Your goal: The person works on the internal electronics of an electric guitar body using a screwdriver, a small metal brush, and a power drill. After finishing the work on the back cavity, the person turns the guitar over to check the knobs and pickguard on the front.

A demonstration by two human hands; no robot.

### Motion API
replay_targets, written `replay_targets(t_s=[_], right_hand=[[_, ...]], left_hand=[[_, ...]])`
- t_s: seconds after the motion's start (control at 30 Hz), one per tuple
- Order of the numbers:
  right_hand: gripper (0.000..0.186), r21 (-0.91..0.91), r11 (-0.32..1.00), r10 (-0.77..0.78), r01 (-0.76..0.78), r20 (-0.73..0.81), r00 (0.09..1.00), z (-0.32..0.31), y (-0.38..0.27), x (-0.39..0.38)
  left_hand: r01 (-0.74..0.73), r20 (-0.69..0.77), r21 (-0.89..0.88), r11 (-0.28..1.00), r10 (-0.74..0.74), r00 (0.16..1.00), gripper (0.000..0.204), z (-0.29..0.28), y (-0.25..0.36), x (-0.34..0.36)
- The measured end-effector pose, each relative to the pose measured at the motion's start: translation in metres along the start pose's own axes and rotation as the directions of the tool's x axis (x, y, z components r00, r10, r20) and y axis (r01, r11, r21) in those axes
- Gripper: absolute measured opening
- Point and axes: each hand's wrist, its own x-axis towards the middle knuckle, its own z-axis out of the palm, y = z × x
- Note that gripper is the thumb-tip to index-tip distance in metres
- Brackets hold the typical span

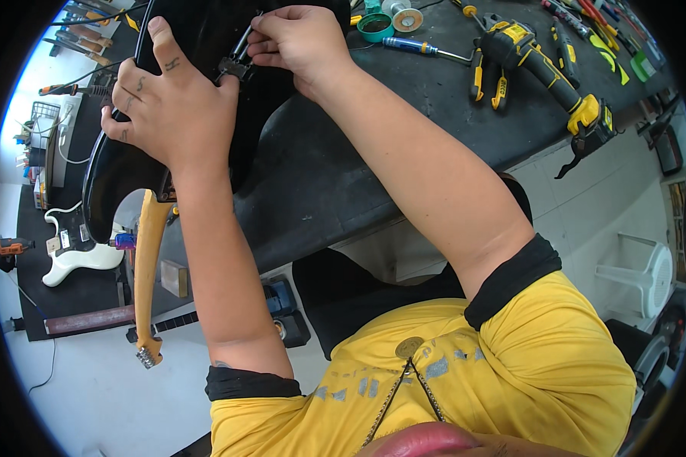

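A black guitar body (111, 183) lies back up on the dark workbench, with its pale wooden neck (151, 263) pointing toward me. My left hand (177, 113) rests on the body, index finger extended and the others bent apart, its thumb beside a small metal bracket (232, 68) in a cavity. My right hand (297, 42) is closed in a pinch on a thin metal rod (244, 39) just above that bracket. The rod's far end is hidden by my fingers.
On the bench (320, 194) are a yellow-black power tool (537, 68), pliers (489, 80), a blue-handled driver (411, 44), a green tub (376, 27) and several hand tools. A white guitar body (84, 257) sits at left; a white plastic stool (640, 278) stands at right.
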Motion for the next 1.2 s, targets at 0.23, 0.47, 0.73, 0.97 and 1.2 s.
replay_targets(t_s=[0.23,0.47,0.73,0.97,1.2], right_hand=[[0.021,-0.303,0.944,-0.124,0.132,0.046,0.991,-0.001,-0.019,-0.015],[0.020,-0.188,0.977,-0.094,0.099,0.035,0.995,-0.003,-0.008,-0.001],[0.022,-0.065,0.992,0.106,-0.110,-0.060,0.993,0.004,-0.016,-0.002],[0.019,-0.078,0.994,0.075,-0.079,-0.049,0.996,0.015,-0.011,-0.013],[0.018,-0.199,0.979,-0.055,0.036,-0.092,0.994,0.012,-0.013,-0.014]], left_hand=[[0.003,0.000,-0.013,1.000,-0.003,1.000,0.098,0.004,-0.002,-0.001],[-0.002,0.030,-0.018,1.000,0.003,1.000,0.103,0.009,-0.008,-0.002],[-0.005,-0.040,-0.016,1.000,0.005,0.999,0.102,0.003,0.005,-0.002],[-0.004,-0.023,0.010,1.000,0.004,1.000,0.100,0.009,-0.001,-0.003],[-0.007,-0.031,0.009,1.000,0.007,0.999,0.101,0.008,0.002,-0.002]])
